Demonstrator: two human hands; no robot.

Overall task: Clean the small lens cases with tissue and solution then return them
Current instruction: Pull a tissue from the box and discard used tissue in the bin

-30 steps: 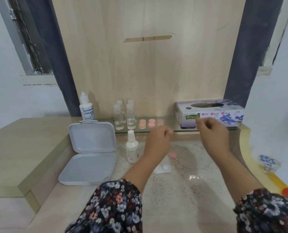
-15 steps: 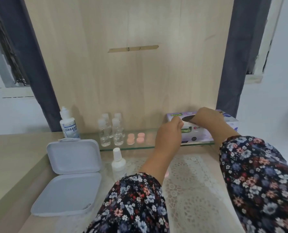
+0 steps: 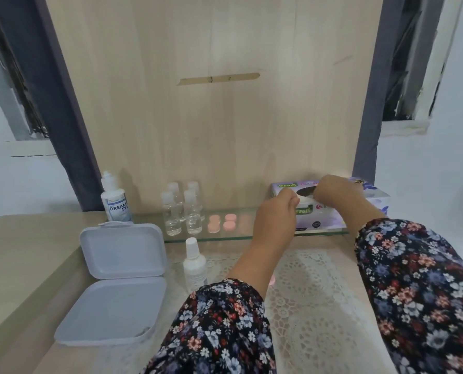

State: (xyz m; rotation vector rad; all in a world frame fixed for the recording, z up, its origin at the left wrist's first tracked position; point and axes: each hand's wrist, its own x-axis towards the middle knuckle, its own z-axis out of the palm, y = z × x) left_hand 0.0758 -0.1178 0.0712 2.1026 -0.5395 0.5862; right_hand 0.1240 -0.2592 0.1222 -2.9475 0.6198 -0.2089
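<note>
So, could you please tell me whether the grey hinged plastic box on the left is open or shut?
Open: the grey hinged plastic box has its lid folded back, interior showing.

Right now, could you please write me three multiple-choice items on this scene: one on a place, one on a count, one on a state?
1. Where does the tissue box stand?
A. on the glass shelf
B. inside the grey case
C. on the lace mat

2. How many small clear bottles stand together on the shelf?
A. two
B. four
C. six

3. What state is the grey case in?
A. shut
B. open and empty
C. open and full

Key: 1 A, the box rests at the shelf's right end. 2 B, two rows of two show. 3 B, its lid leans back over a bare base.
</note>
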